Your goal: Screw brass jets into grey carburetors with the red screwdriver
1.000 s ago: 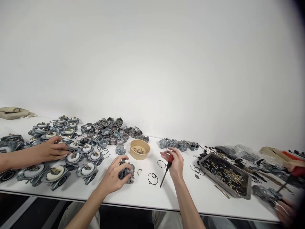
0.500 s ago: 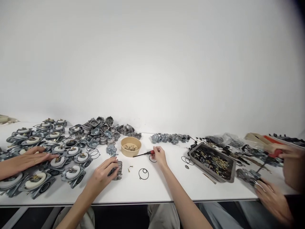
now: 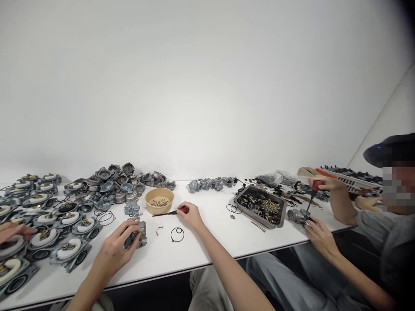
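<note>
My left hand point(image 3: 120, 242) is wrapped round a grey metal carburetor body point(image 3: 142, 235) on the white table. Between the fingers of my right hand point(image 3: 190, 214) is the handle end of a screwdriver point(image 3: 167, 213), its dark shaft pointing left, close below a round tan bowl point(image 3: 159, 195) with small screws inside. In front of my hands lie a black rubber ring point(image 3: 177, 234) with a smaller ring within it and a few small brass parts point(image 3: 157, 233). A small grey metal part point(image 3: 132, 208) sits just behind my left hand.
Carburetor bodies with white floats point(image 3: 69, 218) cover the left, where another person's hand point(image 3: 14, 233) rests. Metal bowls point(image 3: 106, 179) are heaped behind. A tray point(image 3: 238, 203) of small parts stands right, beside a co-worker's hand point(image 3: 320, 237) holding a carburetor under a red screwdriver point(image 3: 316, 185).
The view has swung to the right, so the table's things appear farther left and more of the co-worker shows. My right hand now covers more of the screwdriver's red handle.
</note>
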Demonstrator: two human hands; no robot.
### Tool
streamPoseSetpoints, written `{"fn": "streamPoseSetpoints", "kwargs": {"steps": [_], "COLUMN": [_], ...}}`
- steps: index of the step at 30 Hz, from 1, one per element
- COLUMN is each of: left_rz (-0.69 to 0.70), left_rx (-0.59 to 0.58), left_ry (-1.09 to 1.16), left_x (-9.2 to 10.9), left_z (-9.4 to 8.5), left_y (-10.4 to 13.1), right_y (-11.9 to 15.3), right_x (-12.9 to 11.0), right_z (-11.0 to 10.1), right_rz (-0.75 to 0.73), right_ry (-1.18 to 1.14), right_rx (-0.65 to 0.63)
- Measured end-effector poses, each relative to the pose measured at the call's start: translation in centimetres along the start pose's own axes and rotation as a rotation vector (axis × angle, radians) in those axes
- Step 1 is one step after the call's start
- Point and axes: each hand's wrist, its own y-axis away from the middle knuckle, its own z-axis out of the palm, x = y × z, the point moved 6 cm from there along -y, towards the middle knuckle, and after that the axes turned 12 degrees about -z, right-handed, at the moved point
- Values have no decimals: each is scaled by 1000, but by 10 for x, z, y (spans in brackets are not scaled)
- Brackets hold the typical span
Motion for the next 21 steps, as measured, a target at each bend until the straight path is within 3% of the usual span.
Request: {"fn": "streamPoseSetpoints", "kwargs": {"steps": [11, 14, 16, 17, 21], "left_rz": [-19, -17, -16, -13, -10], "left_rx": [58, 53, 59, 63, 74], "left_ry": [-12, -2, 2, 5, 24], "left_x": [1, -3, -5, -6, -7], "left_z": [-3, -2, -1, 0, 2], "left_y": [-2, 0, 2, 2, 4], "right_y": [6, 8, 11, 13, 32], "right_x": [-27, -26, -21, -17, 8], "right_z": [11, -1, -36, -64, -227], "right_rz": [-137, -112, -57, -13, 297], "right_ry": [274, 402, 518, 584, 888], "right_rx": [-173, -206, -183, -152, 72]}}
